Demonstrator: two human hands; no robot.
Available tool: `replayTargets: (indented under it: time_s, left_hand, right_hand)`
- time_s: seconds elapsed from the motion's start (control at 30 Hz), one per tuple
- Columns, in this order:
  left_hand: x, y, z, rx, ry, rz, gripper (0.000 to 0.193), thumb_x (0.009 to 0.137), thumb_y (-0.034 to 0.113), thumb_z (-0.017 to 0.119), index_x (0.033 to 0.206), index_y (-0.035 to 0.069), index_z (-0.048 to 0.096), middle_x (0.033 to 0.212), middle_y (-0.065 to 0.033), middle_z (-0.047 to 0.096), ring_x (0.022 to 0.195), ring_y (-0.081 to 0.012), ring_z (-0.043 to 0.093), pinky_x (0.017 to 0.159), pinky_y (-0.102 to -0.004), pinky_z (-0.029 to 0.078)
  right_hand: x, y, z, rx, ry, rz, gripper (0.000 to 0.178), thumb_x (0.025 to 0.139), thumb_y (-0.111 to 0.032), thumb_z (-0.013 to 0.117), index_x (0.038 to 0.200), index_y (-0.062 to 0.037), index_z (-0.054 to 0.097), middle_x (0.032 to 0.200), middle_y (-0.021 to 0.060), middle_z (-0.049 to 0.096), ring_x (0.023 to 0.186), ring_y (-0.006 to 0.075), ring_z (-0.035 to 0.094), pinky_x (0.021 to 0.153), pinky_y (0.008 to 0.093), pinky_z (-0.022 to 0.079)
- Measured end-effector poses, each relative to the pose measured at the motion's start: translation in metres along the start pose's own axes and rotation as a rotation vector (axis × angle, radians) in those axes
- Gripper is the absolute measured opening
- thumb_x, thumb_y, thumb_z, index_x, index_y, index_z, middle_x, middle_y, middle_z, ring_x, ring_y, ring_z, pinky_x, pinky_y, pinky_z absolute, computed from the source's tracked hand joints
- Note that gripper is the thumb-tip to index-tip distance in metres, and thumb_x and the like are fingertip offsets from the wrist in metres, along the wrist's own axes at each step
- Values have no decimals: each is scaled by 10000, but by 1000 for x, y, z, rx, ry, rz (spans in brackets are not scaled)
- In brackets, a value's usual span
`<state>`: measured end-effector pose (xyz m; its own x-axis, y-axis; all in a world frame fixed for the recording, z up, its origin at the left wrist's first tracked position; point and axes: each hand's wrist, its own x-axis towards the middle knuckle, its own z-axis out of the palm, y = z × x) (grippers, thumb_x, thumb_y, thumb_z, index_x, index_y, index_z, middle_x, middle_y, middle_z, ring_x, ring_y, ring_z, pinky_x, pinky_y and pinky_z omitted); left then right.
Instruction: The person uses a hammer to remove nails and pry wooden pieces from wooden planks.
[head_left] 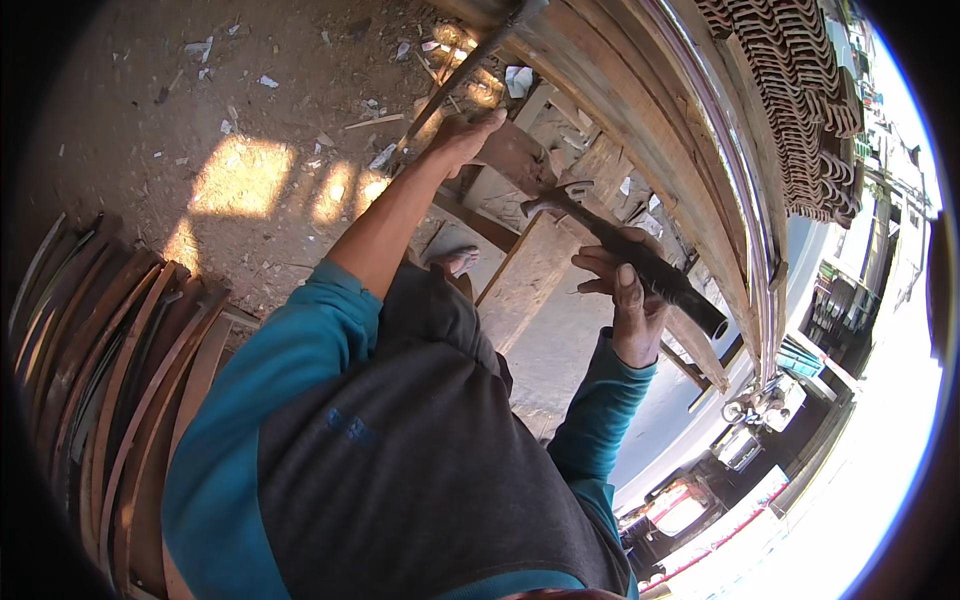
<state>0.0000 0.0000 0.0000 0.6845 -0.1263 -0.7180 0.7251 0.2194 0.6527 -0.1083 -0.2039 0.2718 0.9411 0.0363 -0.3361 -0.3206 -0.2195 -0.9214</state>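
Hammer: a claw hammer, dark handle, dull grey metal head with a forked claw. We judge it head-heavy and stiff, nothing fragile about it. The dark handle looks like rubber or worn wood, probably not slippery. Our right hand is wrapped round the handle near the middle, fingers closed on it. Holding nearer the butt end, just below the hand, would likely give more swing; the present hold gives more control.

Hammer head sits above a pale wooden plank, beside a short wooden block; we cannot tell whether it touches either.

Up and left of the hammer head, our left hand rests on the wooden block, fingers curled over its upper edge. Whether it grips or merely steadies, we cannot tell. A long thin bar runs past that hand toward the top of the view. The hands are well apart.

Right of the hammer: a curved stack of long timber boards, with roof tiles beyond. Left of it: a dirt floor littered with chips and scraps. Far left of the hammer: a bundle of bent wooden strips.
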Motion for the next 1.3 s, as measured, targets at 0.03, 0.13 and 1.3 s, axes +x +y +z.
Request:
replayTargets:
  time_s: [0.03,0.13,1.3]
  left_hand:
    - [0,2,5,0,-26,-4,775,877,629,684,1455,135,535,1460,-138,539,1352,-301,501,1053,-527,459]
    - [28,-19,-11,20,-17,20,802,865,634,693,1439,96,539,1447,-174,537,1348,-295,505,1044,-522,469]
    - [16,-30,-1,-20,29,342,853,864,725,622,1272,-23,626,1196,-193,661,1077,-279,630,928,-428,498]
  right_hand:
    - [0,-2,-4,-98,-6,15,737,896,-505,722,1416,-48,470,1081,184,689,978,262,709,768,314,571]
    - [6,-3,7,-308,-16,-44,592,941,-421,701,1359,-35,537,977,144,687,863,204,709,662,284,534]
    - [-27,-13,36,-204,268,-21,344,963,-301,690,1001,6,540,677,28,531,504,104,520,466,248,418]
